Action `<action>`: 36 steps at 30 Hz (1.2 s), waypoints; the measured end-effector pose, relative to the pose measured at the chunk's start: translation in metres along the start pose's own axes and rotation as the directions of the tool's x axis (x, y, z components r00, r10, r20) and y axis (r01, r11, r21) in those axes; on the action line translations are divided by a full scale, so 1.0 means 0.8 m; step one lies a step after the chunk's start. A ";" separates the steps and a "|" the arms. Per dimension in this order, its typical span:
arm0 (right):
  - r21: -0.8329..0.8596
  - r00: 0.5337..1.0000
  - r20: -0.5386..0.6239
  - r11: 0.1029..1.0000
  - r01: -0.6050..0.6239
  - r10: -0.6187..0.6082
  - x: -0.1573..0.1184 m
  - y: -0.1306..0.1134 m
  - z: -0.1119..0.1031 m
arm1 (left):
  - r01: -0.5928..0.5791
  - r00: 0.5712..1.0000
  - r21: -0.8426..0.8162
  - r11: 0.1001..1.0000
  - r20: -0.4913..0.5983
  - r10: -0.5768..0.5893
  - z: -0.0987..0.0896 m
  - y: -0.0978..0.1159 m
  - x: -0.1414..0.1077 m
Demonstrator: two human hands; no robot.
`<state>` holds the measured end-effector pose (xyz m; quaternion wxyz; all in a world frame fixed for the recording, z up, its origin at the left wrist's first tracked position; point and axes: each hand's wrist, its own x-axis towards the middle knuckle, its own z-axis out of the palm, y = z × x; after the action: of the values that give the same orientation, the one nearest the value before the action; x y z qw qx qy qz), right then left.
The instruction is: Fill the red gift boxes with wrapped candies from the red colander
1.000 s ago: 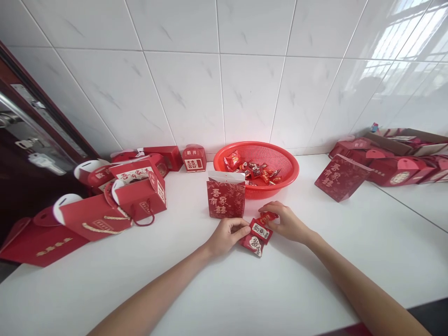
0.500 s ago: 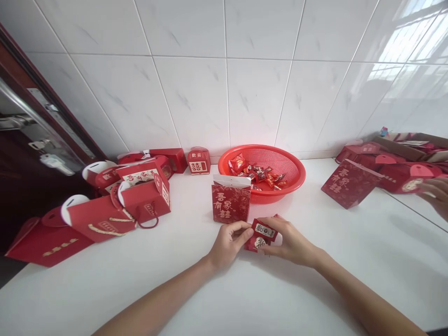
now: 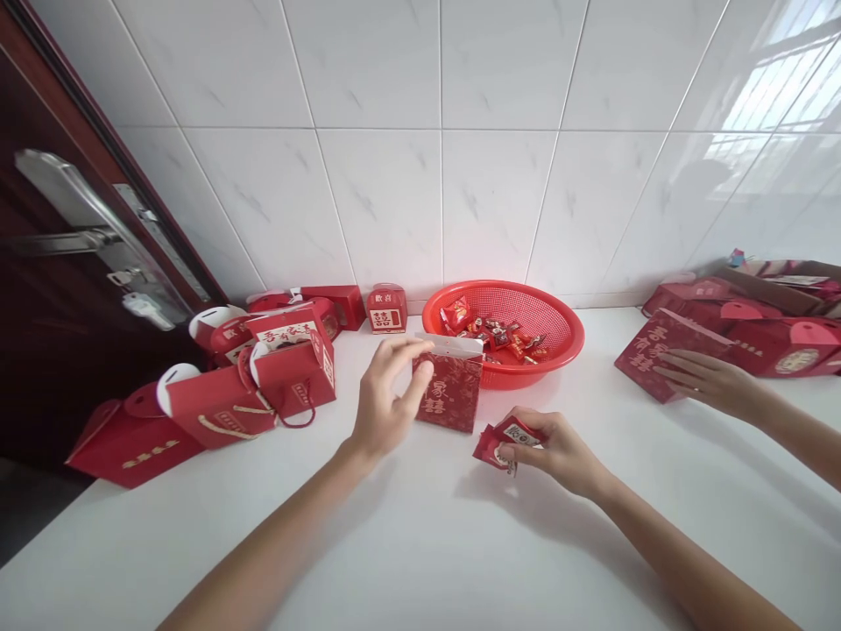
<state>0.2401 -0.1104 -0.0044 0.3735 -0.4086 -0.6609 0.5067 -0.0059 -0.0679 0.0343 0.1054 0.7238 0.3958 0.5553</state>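
Observation:
My right hand is closed on several small red candy packets, pinched between thumb and fingers just above the white table. A red gift box with gold characters stands upright in front of me, its pale top flap raised. At this box's upper left corner is my left hand, thumb and fingers apart; whether it touches the box I cannot tell. Behind the box sits a red plastic basket with wrapped candies inside.
Another person's hand reaches in from the right, against a tilted red box. More red boxes are piled behind it. Several red gift boxes stand at left, near a dark door. A tiled wall rises behind.
My left hand has left the packets and moved up and left to the standing box. My right hand keeps the packets, now tilted. The other person's hand has come in to the tilted box.

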 end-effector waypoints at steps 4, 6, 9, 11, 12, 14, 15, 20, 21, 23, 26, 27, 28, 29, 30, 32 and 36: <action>0.130 1.000 0.004 0.991 0.011 -0.012 0.006 -0.008 -0.002 | 0.202 0.972 0.041 0.978 0.113 -0.206 -0.010 -0.020 0.019; 0.168 0.999 -0.041 0.985 0.039 -0.033 0.013 -0.020 -0.007 | 0.287 0.942 0.007 0.958 0.179 -0.284 -0.010 -0.025 0.020; 0.172 0.977 -0.162 0.970 0.170 -0.142 0.028 -0.051 -0.013 | 0.325 0.932 -0.055 0.944 0.190 -0.310 -0.009 -0.023 0.020; 0.183 0.955 -0.212 0.951 0.248 -0.208 0.039 -0.077 -0.011 | 0.335 0.931 -0.072 0.940 0.181 -0.318 -0.009 -0.018 0.019; 0.190 0.956 -0.209 0.950 0.246 -0.206 0.045 -0.090 -0.008 | 0.344 0.927 -0.078 0.936 0.189 -0.325 -0.010 -0.016 0.019; 0.183 0.953 -0.203 0.948 0.261 -0.223 0.057 -0.113 0.002 | 0.369 0.913 -0.092 0.925 0.222 -0.342 -0.011 -0.009 0.019; 0.167 0.953 -0.191 0.949 0.266 -0.234 0.063 -0.121 0.008 | 0.379 0.907 -0.102 0.920 0.238 -0.348 -0.011 -0.006 0.018; -0.241 0.873 -0.142 0.872 0.426 -0.466 0.094 -0.130 0.026 | 0.397 0.872 -0.134 0.908 0.364 -0.327 -0.013 0.009 0.014; -0.326 0.856 -0.140 0.839 0.436 -0.499 0.098 -0.128 0.026 | 0.394 0.863 -0.129 0.910 0.392 -0.318 -0.014 0.011 0.012; -0.410 0.848 -0.109 0.801 0.437 -0.519 0.102 -0.125 0.023 | 0.380 0.850 -0.108 0.919 0.433 -0.301 -0.015 0.015 0.009; -0.441 0.860 -0.008 0.774 0.455 -0.510 0.096 -0.125 0.013 | 0.347 0.841 -0.054 0.936 0.460 -0.285 -0.017 0.020 0.006; -0.459 0.858 0.022 0.757 0.465 -0.514 0.092 -0.127 0.009 | 0.338 0.839 -0.035 0.940 0.463 -0.284 -0.018 0.021 0.006; -0.482 0.852 0.048 0.736 0.476 -0.521 0.087 -0.129 0.006 | 0.330 0.839 -0.020 0.944 0.465 -0.284 -0.018 0.022 0.007; -0.505 0.848 0.073 0.714 0.486 -0.525 0.082 -0.132 0.003 | 0.323 0.837 -0.008 0.946 0.468 -0.282 -0.019 0.023 0.007; -0.528 0.845 0.098 0.693 0.491 -0.525 0.077 -0.134 0.001 | 0.318 0.836 -0.002 0.948 0.472 -0.280 -0.020 0.024 0.008; -0.587 0.849 0.151 0.645 0.489 -0.507 0.069 -0.137 -0.001 | 0.311 0.829 0.006 0.950 0.487 -0.275 -0.021 0.025 0.009; -0.768 0.883 0.250 0.474 0.430 -0.396 0.062 -0.138 0.006 | 0.298 0.824 0.012 0.955 0.502 -0.263 -0.024 0.026 0.009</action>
<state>0.1987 -0.0837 0.1065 0.2453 -0.3511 -0.9021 0.0534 -0.0128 -0.0821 0.0586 0.3084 0.7723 0.4384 0.3408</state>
